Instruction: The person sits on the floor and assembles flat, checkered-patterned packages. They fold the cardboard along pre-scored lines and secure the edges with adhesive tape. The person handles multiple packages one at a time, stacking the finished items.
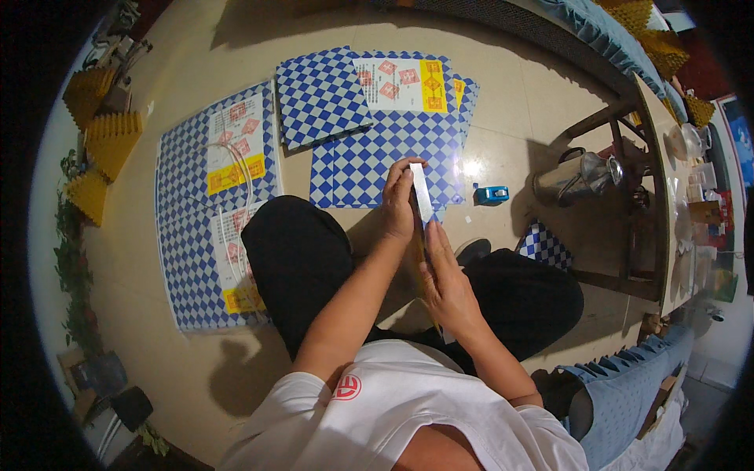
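Observation:
Above my lap, I have a thin flat piece (422, 191) between my hands, seen nearly edge-on. Its edge is whitish, with a little blue and yellow showing lower down; its broad faces are mostly hidden. My left hand (399, 202) grips the upper part from the left, thumb along the side. Lower on the right side, my right hand (450, 286) presses against it with the fingers together. Just beyond lie blue-and-white checkered sheets (416, 145), with a smaller checkered panel (323, 98) on top at the left.
A larger plastic-covered checkered stack (182, 235) with a pale cord (250, 184) lies left. To the right are a blue tape measure (492, 195), a metal kettle (573, 179), a checkered piece (545, 245) and a wooden table (664, 196). Yellow pleated pieces (114, 143) stand far left.

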### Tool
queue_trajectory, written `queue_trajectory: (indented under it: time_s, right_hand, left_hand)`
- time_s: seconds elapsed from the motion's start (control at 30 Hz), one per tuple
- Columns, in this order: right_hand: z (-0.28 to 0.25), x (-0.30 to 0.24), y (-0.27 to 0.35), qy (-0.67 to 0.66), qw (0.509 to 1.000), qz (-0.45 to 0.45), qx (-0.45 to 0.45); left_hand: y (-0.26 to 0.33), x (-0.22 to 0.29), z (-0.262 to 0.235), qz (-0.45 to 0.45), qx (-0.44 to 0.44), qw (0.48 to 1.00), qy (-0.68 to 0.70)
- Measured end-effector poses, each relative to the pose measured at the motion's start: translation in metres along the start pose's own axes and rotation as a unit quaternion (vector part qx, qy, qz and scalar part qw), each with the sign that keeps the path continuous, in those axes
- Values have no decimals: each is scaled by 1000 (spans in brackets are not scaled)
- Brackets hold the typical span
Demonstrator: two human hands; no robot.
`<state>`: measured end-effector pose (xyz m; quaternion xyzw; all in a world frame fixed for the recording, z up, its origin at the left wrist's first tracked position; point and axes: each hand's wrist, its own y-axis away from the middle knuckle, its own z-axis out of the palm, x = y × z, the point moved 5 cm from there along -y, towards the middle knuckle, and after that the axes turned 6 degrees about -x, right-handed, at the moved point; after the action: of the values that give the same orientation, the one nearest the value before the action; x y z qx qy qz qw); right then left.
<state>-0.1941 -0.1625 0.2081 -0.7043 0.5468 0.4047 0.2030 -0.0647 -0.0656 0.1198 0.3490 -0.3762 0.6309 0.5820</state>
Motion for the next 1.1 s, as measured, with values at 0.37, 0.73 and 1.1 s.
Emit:
queue_trajectory:
  time_s: [0.37, 0.73, 1.1]
  right_hand:
    - [14, -2, 0, 43, 999, -12, 4]
    - [7, -3, -1, -6, 998, 39, 39]
    - [23, 27, -13, -340, 931, 18, 134]
  left_hand:
    - [7, -1, 7, 23, -23, 999, -41]
    - [11, 3, 5, 39, -21, 994, -99]
    - [20, 7, -1, -36, 15, 993, -110]
